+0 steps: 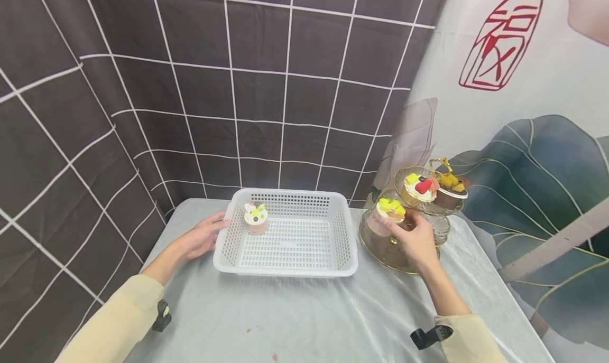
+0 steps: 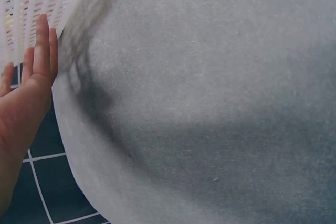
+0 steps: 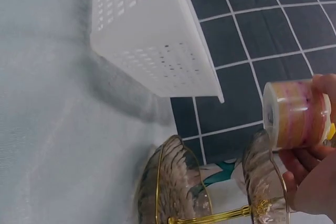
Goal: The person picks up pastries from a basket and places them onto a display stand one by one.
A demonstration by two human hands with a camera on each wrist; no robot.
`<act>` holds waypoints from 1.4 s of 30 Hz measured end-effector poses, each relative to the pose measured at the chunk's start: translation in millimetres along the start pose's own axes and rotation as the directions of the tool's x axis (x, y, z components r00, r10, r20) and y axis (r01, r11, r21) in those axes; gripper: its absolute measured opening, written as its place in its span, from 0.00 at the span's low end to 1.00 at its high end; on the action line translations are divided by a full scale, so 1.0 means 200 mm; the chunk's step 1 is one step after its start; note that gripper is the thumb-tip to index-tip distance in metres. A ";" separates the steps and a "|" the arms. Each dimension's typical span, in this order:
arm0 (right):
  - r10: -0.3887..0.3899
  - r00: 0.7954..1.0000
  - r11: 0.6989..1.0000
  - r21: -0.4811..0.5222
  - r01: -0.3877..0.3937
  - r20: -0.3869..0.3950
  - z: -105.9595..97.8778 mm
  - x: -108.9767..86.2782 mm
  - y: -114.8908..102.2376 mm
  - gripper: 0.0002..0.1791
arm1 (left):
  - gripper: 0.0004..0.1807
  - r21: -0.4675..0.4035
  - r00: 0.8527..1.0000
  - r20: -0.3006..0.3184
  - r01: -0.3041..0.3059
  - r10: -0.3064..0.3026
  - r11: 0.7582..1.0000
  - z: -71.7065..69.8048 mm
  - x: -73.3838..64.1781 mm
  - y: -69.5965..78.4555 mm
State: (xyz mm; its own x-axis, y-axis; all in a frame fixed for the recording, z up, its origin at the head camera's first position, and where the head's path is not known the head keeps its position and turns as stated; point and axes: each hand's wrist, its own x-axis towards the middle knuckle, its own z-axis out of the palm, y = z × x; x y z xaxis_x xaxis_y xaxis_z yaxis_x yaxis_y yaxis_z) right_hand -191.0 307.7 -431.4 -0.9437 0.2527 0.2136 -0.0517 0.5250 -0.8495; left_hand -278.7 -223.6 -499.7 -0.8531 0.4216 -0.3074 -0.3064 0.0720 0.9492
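My right hand grips a small dessert cup with yellow fruit pieces on top, over the lower plate of a two-tier cake stand. In the right wrist view the cup is clear-sided with pink and tan layers, tipped sideways in that view. At the left end of a white plastic basket, my left hand rests its fairly straight fingers against the wall. One dessert cup with a decorated white top stands inside the basket, at its left back.
On the stand's upper plate sit a strawberry-topped cream dessert and a dark cup with yellow fruit. A gold handle rises from the stand. Grey cloth covers the table; a dark gridded curtain hangs behind.
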 end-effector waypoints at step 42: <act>-0.061 0.967 0.961 -0.275 -0.009 -0.246 0.01 0.08 0.08 0.34 | 0.41 -0.009 1.000 0.002 0.005 -0.005 1.000 0.00 0.01 0.00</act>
State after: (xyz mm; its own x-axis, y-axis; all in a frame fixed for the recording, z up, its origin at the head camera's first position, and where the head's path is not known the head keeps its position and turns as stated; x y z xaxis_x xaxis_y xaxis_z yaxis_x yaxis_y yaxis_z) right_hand -207.9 317.9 -442.0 -0.8295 0.4121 0.3769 0.0490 0.7260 -0.6859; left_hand -280.1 -223.3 -500.8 -0.8507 0.4229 -0.3123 -0.3147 0.0662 0.9469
